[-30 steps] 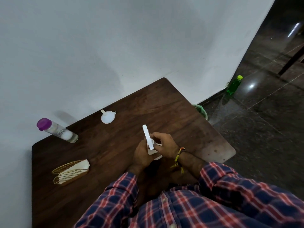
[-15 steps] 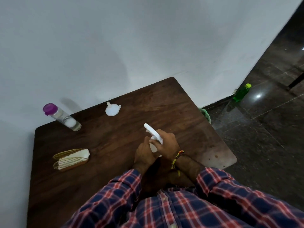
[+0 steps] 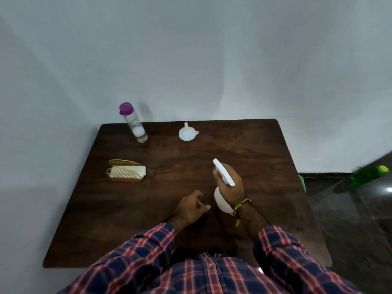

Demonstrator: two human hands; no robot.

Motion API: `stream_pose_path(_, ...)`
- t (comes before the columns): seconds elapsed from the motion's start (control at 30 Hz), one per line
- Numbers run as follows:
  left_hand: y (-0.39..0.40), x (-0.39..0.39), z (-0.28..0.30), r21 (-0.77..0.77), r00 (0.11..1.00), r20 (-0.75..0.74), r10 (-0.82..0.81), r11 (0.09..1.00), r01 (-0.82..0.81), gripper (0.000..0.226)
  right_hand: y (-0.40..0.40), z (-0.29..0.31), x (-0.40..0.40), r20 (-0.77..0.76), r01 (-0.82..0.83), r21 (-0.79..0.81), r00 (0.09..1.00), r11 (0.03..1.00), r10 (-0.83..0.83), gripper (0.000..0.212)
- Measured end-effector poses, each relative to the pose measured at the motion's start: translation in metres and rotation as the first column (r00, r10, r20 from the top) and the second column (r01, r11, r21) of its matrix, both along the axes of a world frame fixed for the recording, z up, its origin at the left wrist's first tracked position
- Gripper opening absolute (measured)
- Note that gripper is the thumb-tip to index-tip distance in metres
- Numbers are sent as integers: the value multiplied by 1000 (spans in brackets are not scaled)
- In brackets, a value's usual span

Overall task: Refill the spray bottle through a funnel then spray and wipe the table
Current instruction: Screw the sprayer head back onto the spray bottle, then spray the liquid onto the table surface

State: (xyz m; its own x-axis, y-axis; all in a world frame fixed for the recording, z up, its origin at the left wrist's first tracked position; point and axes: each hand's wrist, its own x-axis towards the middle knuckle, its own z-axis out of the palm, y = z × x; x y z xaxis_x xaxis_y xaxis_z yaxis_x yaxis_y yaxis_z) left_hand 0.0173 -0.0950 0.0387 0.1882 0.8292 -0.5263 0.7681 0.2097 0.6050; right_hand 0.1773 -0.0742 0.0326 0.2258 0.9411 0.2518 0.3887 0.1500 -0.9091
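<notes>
Left hand (image 3: 189, 209) rested loose on the table (image 3: 254, 149), fingers half curled, holding nothing. Right hand (image 3: 230, 185) wrapped tight round the neck of the white spray bottle (image 3: 221, 200) – held just above the tabletop, nozzle pointing away. Prob light, smooth plastic, bit slippery – neck grip seemed best imo. Further back, funnel (image 3: 187, 133) upside down, well apart from the purple-capped refill bottle (image 3: 134, 124).

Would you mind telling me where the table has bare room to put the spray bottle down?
The table is bare along its right side, past the right hand, and in the middle between napkin holder and funnel. The back left is crowded.
</notes>
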Motion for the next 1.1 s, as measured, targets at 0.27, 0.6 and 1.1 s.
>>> stream_pose_path(0.27, -13, -97, -28, 120, 909, -335, 247, 968, -219, 65, -2, 13, -35, 228, -225, -107, 942, 968, 244, 19)
stream_pose_path(0.6, -6, -131, -34, -270, 886, -448, -115, 963, -11, 100, 12, 21, -79, 274, -7, -572, 941, 821, 199, 46)
stream_pose_path(1.1, 10, -106, -24, -216, 857, -512, -55, 974, -67, 60, -42, 21, -52, 447, 56, -763, 765, 644, 464, 48)
